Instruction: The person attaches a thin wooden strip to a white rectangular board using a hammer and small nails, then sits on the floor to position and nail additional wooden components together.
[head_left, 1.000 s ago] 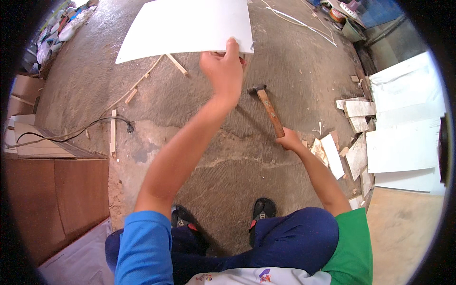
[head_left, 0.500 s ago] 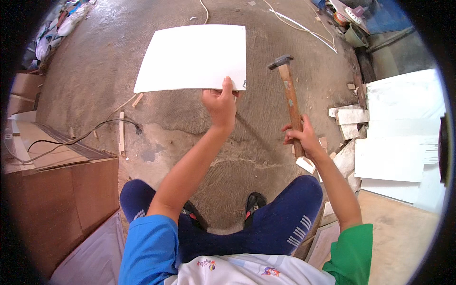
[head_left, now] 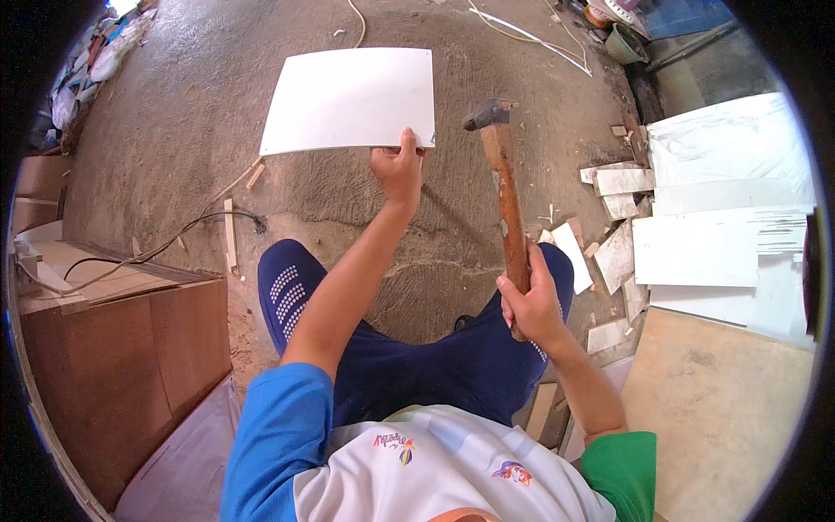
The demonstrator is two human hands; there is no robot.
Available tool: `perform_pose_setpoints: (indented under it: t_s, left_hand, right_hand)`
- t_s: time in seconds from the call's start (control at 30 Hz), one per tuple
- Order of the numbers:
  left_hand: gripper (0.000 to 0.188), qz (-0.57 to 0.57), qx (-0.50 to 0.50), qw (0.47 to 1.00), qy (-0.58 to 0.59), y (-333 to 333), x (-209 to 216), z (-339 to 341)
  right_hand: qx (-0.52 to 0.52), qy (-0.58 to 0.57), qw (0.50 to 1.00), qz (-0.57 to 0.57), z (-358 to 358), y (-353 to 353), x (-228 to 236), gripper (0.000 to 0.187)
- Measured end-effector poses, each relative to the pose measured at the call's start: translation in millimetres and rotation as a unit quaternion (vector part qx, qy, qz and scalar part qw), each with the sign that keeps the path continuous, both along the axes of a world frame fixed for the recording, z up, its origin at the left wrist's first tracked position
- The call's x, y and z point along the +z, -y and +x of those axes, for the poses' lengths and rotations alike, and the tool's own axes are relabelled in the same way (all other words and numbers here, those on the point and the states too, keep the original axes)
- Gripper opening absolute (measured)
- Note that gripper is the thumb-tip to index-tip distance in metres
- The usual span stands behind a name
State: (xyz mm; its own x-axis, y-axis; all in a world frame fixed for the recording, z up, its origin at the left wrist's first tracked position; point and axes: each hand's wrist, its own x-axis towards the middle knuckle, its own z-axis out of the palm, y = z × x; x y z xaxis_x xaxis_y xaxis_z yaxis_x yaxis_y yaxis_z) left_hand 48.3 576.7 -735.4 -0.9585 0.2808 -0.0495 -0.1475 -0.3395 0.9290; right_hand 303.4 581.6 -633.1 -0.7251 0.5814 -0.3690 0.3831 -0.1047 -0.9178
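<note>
A white rectangular panel [head_left: 348, 97] is held out in front of me above the floor. My left hand [head_left: 400, 177] grips its near edge close to the right corner, thumb on top and the other fingers underneath, mostly hidden. To the right, my right hand [head_left: 534, 304] is wrapped around the lower part of a hammer [head_left: 504, 196] with a worn wooden handle. Its dark metal head points up and away from me, apart from the panel.
Brown wooden boxes [head_left: 130, 348] stand at the left, with a cable [head_left: 165, 248] running over them. White boards [head_left: 696, 248] and a tan board [head_left: 722, 391] lie at the right. Wood offcuts [head_left: 622, 178] are scattered beside them on the rough concrete floor [head_left: 330, 200].
My right hand has drawn the hammer nearer to me, and its fingers have closed around the handle. The panel has shifted slightly left. My knees have moved closer together.
</note>
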Motion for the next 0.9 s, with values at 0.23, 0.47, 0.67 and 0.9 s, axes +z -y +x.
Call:
perform_pose_setpoints:
  t_s: [0.23,0.47,0.67,0.9]
  left_hand:
    - [0.019,-0.002,0.044,0.999,-0.026,-1.3,-3.5,-1.6]
    - [0.019,0.001,0.017,1.000,-0.017,2.0,-12.4,-4.4]
    - [0.017,0.010,0.032,0.999,-0.028,-2.6,-7.5,1.7]
    - [0.017,0.024,0.033,0.999,-0.017,-6.0,-15.7,-0.9]
  right_hand:
    - [0.005,-0.014,1.000,0.010,-4.7,17.6,-0.5,0.057]
    - [0.016,-0.009,1.000,0.017,-10.0,21.5,-2.2,0.057]
    - [0.027,-0.008,0.999,0.032,-12.3,24.9,-1.6,0.058]
    - [0.034,-0.023,0.995,0.095,-13.3,23.2,-12.5,0.059]
